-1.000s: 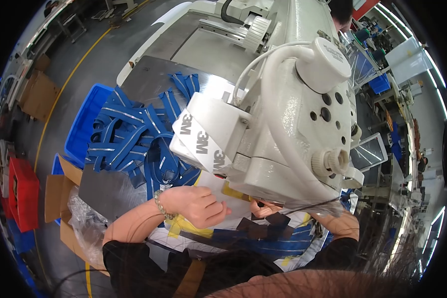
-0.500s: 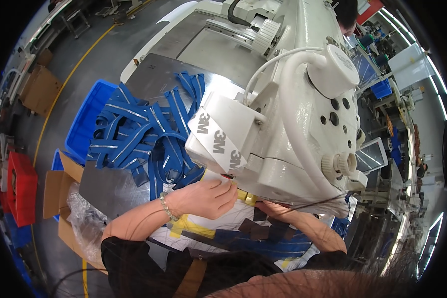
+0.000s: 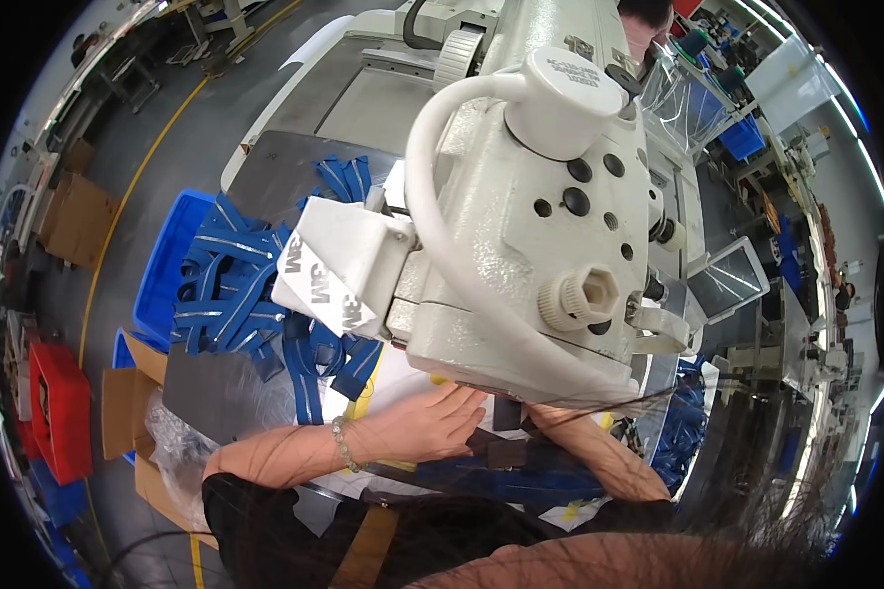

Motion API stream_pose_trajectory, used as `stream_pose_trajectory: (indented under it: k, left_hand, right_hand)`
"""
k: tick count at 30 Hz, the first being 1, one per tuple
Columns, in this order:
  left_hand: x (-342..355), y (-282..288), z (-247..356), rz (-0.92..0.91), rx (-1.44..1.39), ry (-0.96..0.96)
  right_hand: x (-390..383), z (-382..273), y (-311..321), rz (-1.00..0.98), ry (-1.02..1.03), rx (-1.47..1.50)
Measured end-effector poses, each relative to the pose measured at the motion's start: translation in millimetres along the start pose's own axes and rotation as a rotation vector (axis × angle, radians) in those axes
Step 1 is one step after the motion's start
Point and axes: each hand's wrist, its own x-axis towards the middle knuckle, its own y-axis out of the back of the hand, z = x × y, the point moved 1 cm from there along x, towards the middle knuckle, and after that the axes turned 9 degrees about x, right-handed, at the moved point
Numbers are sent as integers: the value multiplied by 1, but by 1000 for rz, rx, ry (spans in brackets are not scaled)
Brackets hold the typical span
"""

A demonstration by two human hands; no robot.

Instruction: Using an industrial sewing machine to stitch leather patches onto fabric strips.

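A white industrial sewing machine [image 3: 521,226] leans over the work in front of me. My left hand [image 3: 427,424], with a beaded bracelet [image 3: 344,442] at the wrist, lies with fingers stretched out, their tips by the lower edge of the machine head. White and yellow material shows beside it. My right hand [image 3: 558,420] reaches in from the right under the head, which hides its fingers. Between and below the hands are small dark brown squares [image 3: 506,454] and blue fabric [image 3: 432,479]. Whatever lies under the head is hidden.
Blue fabric strips with a pale stripe [image 3: 231,285] are heaped on the metal table [image 3: 201,393] at left; more blue strips [image 3: 680,432] lie at right. Blue bin [image 3: 167,265], cardboard box [image 3: 118,402] and red crate [image 3: 59,412] stand left. A screen [image 3: 727,282] is at right.
My view has shifted, so the machine stands further left in it. My left hand's fingers, bent near the machine head before, are now stretched out. A yellow block between my hands is now mostly hidden.
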Motion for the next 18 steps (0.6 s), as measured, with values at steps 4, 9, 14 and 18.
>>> stream_pose_trajectory:
  k: [4,9,14,18]
  left_hand:
    - [2,4,-1,-18,-81,42]
    - [3,8,-2,13,-56,74]
    - [5,10,-5,-1,-11,63]
    - [7,10,-7,-27,-55,42]
  right_hand:
    - [1,-1,1,43,79,-62]
    - [4,-4,6,43,113,-132]
    - [16,-4,14,51,76,99]
    - [15,2,7,133,127,136]
